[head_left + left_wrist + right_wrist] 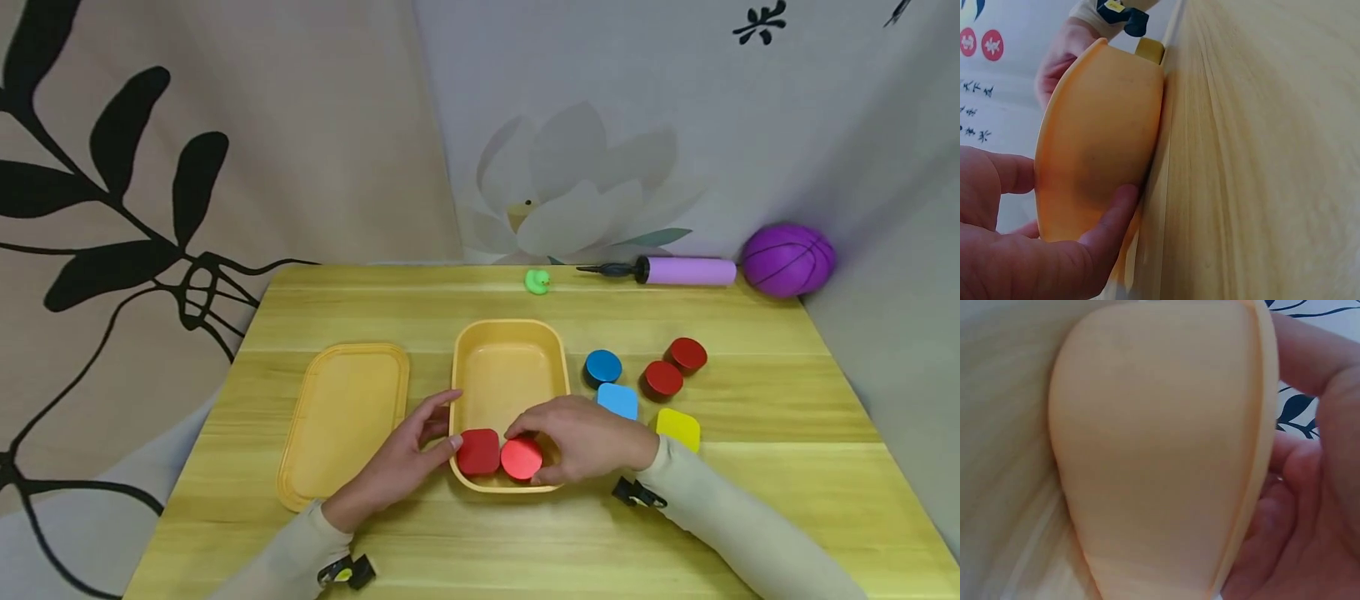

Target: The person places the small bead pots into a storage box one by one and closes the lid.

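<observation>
Patterned walls [330,142] edge the wooden tabletop [480,550], left hand [397,467] unclenched against a tray [510,371], right hand [588,433] pinching disc [521,459].

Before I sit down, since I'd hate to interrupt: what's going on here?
A person's right hand pinches a round red block at the near end of a yellow box, beside a square red block. The left hand rests against the box's left side. A lid lies to the left, and five more blocks, blue, red and yellow, sit on the table to the right.
</observation>
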Tool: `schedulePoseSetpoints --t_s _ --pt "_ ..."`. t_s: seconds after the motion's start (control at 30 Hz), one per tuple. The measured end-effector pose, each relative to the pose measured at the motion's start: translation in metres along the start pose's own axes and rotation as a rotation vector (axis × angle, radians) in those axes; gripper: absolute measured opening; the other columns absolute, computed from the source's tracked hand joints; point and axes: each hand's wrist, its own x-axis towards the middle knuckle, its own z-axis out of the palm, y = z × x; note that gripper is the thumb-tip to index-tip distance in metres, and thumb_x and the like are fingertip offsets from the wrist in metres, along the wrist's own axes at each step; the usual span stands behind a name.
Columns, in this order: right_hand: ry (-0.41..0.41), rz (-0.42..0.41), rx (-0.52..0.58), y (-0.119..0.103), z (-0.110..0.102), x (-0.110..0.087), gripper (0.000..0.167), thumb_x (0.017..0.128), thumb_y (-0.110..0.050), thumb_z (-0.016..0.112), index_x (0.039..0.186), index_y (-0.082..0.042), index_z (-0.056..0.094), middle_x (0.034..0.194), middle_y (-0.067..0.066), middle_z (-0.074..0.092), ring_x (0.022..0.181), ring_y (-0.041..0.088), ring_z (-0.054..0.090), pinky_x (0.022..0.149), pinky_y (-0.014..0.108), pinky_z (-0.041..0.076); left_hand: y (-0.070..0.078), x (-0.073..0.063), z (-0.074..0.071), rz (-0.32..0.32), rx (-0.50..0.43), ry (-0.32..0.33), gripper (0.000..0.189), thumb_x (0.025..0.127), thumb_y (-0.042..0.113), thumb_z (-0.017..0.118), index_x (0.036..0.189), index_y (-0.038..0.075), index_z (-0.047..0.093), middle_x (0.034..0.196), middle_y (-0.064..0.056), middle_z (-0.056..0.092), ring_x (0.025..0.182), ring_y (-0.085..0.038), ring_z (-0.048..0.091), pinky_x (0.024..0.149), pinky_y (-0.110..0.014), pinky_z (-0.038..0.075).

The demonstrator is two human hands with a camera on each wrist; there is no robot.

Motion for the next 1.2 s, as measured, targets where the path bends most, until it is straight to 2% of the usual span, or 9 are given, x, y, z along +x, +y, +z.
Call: schedulePoseSetpoints --t_s 0.23,0.33,0.63,0.77,0.97,1.07,1.2 --pt "-0.048 0.014 -0.049 0.000 0.000 0.005 0.052 0.083 -0.037 0.089 0.131 -0.025 0.072 0.124 -0.016 0.074 0.101 0.007 0.069 0.086 0.030 0.055 0.000 -0.002 -0.001 0.003 -0.013 -0.001 0.066 0.106 0.025 0.067 0.164 0.027 0.035 0.151 -0.016 0.048 0.140 -0.035 0.054 0.095 -0.026 0.060" --pt "-0.058 0.028 -0.052 -0.001 0.000 0.006 0.053 0.083 -0.037 0.090 0.132 -0.026 0.072 0.123 -0.017 0.074 0.100 0.008 0.069 0.085 0.030 0.054 -0.002 -0.001 -0.001 0.005 -0.018 -0.003 0.065 0.107 0.025 0.066 0.164 0.026 0.035 0.151 -0.017 0.048 0.140 -0.036 0.054 0.095 -0.027 0.060" --pt "-0.068 0.035 -0.035 -0.003 -0.002 0.007 0.058 0.084 -0.038 0.090 0.136 -0.023 0.071 0.130 -0.016 0.072 0.111 0.008 0.068 0.093 0.034 0.056 -0.002 -0.001 -0.001 0.002 -0.036 -0.007 0.066 0.106 0.026 0.067 0.164 0.026 0.034 0.152 -0.018 0.048 0.140 -0.036 0.053 0.094 -0.028 0.061" --pt "-0.058 0.027 0.030 -0.004 -0.007 0.005 0.057 0.086 -0.034 0.089 0.137 -0.018 0.070 0.131 -0.011 0.072 0.116 0.010 0.068 0.101 0.037 0.056 -0.001 -0.001 -0.001 -0.001 -0.039 -0.008 0.066 0.106 0.025 0.067 0.164 0.026 0.034 0.151 -0.018 0.048 0.140 -0.036 0.054 0.094 -0.029 0.061" --pt "0.025 0.010 0.135 -0.006 -0.017 -0.004 0.051 0.090 -0.029 0.085 0.136 -0.012 0.069 0.129 -0.001 0.074 0.115 0.016 0.071 0.102 0.040 0.058 0.000 -0.001 0.001 -0.023 -0.039 -0.006 0.066 0.106 0.025 0.067 0.164 0.026 0.035 0.152 -0.017 0.048 0.139 -0.036 0.054 0.093 -0.030 0.062" --pt "0.089 0.003 0.143 -0.008 -0.022 -0.011 0.048 0.092 -0.030 0.084 0.135 -0.015 0.070 0.128 -0.002 0.075 0.113 0.019 0.072 0.099 0.041 0.057 0.001 -0.001 0.001 -0.026 -0.032 -0.001 0.066 0.106 0.025 0.067 0.164 0.026 0.035 0.152 -0.017 0.048 0.139 -0.035 0.054 0.093 -0.029 0.062" --pt "0.202 -0.010 0.123 -0.003 -0.024 -0.018 0.042 0.092 -0.030 0.084 0.131 -0.020 0.071 0.122 -0.005 0.075 0.108 0.019 0.071 0.092 0.036 0.056 0.001 -0.001 0.000 -0.018 -0.031 0.003 0.066 0.106 0.024 0.067 0.164 0.025 0.035 0.152 -0.017 0.047 0.139 -0.035 0.054 0.093 -0.029 0.062"
